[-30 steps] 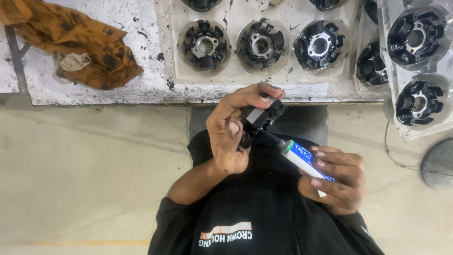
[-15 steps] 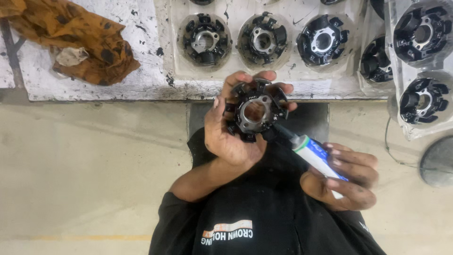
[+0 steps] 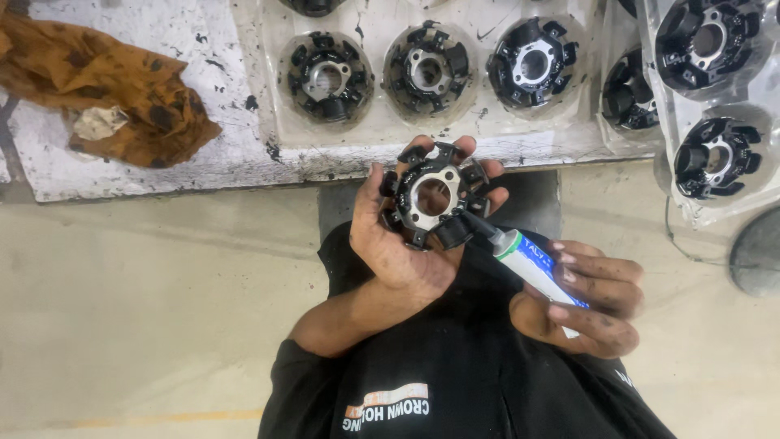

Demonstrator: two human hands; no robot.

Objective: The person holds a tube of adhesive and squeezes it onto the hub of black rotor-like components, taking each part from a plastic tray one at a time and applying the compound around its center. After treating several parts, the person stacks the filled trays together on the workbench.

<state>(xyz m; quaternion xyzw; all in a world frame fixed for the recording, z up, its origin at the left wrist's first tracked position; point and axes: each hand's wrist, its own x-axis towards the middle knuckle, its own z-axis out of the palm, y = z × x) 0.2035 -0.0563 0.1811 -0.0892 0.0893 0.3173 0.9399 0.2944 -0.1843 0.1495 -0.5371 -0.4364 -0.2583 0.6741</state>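
At centre frame, left hand point(image 3: 402, 236) cups a black stator point(image 3: 433, 195), fingers curled round its rim (face up). Right hand point(image 3: 589, 297), at four o'clock from it, is clamped on a tube point(image 3: 532, 262), nozzle touching the stator's lower edge. Tray point(image 3: 487, 134) at twelve o'clock, rag point(image 3: 106, 85) at ten.

Far from us lies a stained white bench top point(image 3: 162, 175), spattered with black marks. At its far left we see a crumpled orange rag point(image 3: 106, 85) (blotched with dark grease). To the right, clear plastic trays point(image 3: 366, 130) hold round black toothed parts point(image 3: 327, 77), one to each hollow. Another tray point(image 3: 691, 191) at the far right overlaps the bench edge. Below spreads a pale floor point(image 3: 138, 317).
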